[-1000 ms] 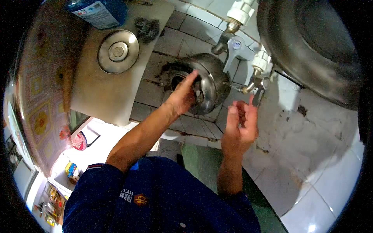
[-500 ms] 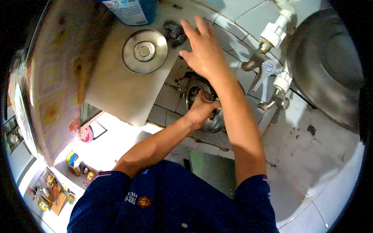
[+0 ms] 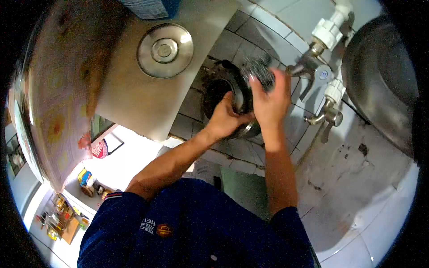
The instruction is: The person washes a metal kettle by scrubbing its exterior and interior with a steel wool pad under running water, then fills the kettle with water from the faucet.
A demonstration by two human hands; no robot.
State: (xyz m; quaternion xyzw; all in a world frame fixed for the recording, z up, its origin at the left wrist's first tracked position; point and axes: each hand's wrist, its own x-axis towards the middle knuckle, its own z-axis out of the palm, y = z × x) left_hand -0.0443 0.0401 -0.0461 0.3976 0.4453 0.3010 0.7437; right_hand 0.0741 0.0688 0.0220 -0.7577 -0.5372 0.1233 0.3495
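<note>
Item: 1 round, dark metal pot (image 3: 240, 95), tilted over the grimy tiled sink (image 3: 187, 111). Item: my left hand (image 3: 228, 119), fingers curled on the pot, partly hidden by it. Item: my right hand (image 3: 271, 102), fingers pinching 1 blurred, wiry scourer (image 3: 258, 71) at the pot's 1 o'clock; I cannot tell whether they touch. Item: 1 blue container (image 3: 152, 6), cut off at 11 o'clock. Item: 1 ridged metal lid (image 3: 164, 50), on the smooth bench (image 3: 134, 98). Items: 2 metal taps (image 3: 320, 74), white fittings, 2 o'clock. Item: 1 dark pan (image 3: 380, 76), cut off beyond.
</note>
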